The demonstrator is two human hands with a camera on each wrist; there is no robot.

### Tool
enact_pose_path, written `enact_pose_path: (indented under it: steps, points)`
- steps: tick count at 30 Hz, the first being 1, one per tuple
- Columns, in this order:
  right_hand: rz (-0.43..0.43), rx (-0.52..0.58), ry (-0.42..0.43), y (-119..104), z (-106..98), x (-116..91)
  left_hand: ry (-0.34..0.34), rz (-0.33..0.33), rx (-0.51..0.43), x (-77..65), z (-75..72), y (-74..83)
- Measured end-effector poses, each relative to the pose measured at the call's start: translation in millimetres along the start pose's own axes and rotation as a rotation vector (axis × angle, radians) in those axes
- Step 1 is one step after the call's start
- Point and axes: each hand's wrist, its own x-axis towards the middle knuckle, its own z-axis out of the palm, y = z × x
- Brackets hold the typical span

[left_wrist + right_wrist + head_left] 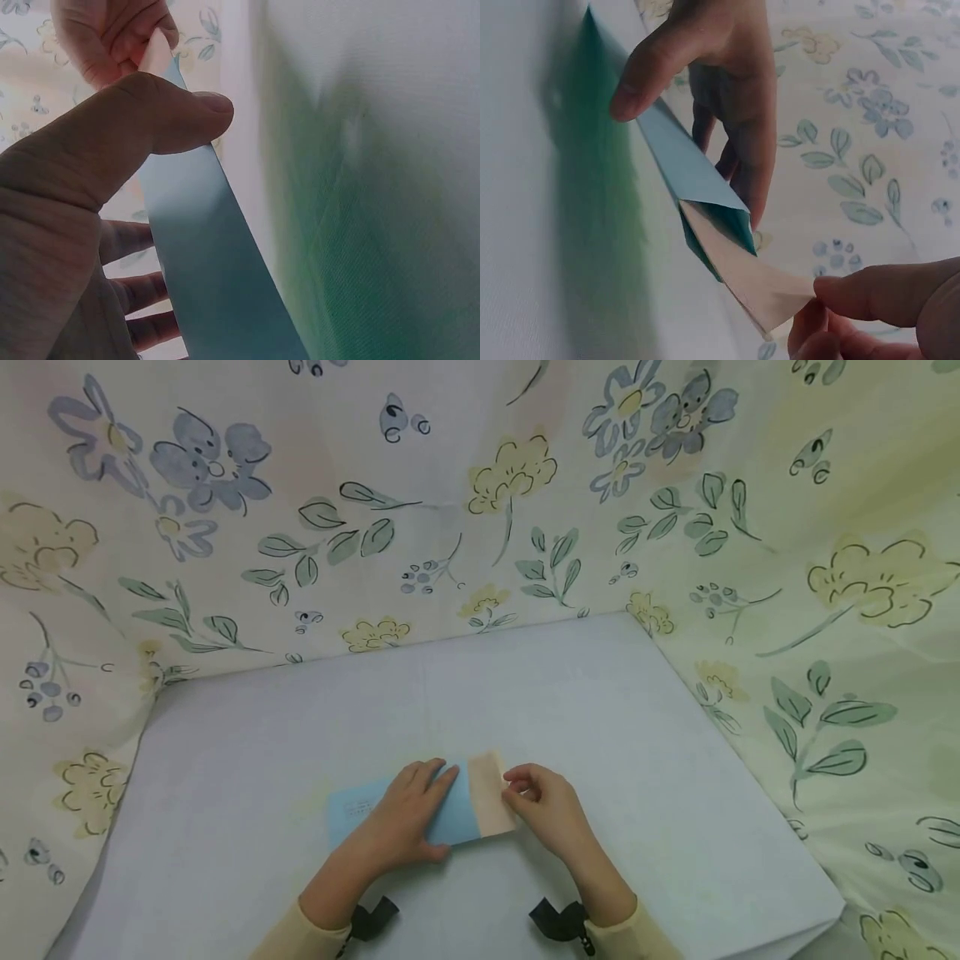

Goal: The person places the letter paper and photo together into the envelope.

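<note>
So, a blue envelope (457,818) can be seen just below the centre of the frame in the head view, with a peach sheet (489,793) sticking out of its right end. Some small print can be made out at the envelope's left end, but it's too tiny to be read.

The middle of the envelope is covered by the left hand (411,814). It's pretty well gripped there: the thumb is placed along the lower edge and the other fingers are reached across to the upper edge. In the left wrist view the envelope is seen slanting between thumb and fingers, tilted up from the white desk (300,710), and a greenish shadow (600,210) is thrown on the cloth-like top.

The outer edge of the peach sheet is pinched by the right hand (551,806), between thumb and fingertips. In the right wrist view that pinched corner is shown at lower right, with the sheet a bit bent and its other end tucked inside the envelope's open mouth.

Cream sleeves (300,935) are worn, and black straps (557,920) are seen by both wrists at the bottom of the frame. The top and both sides are filled by a flowery cloth (450,427).
</note>
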Motion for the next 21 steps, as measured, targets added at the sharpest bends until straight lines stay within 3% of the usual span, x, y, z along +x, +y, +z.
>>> enact_pose_path:
  steps: [9, 21]
  points:
    - [0.111, -0.009, -0.080, 7.3, -1.0, 1.7, 0.014, 0.007, -0.017, 0.9, -0.2, 2.9]
    - [0.137, 0.174, -0.263, 7.3, -2.5, 2.2, 0.000, 0.003, -0.040, 3.9, -0.9, 6.5]
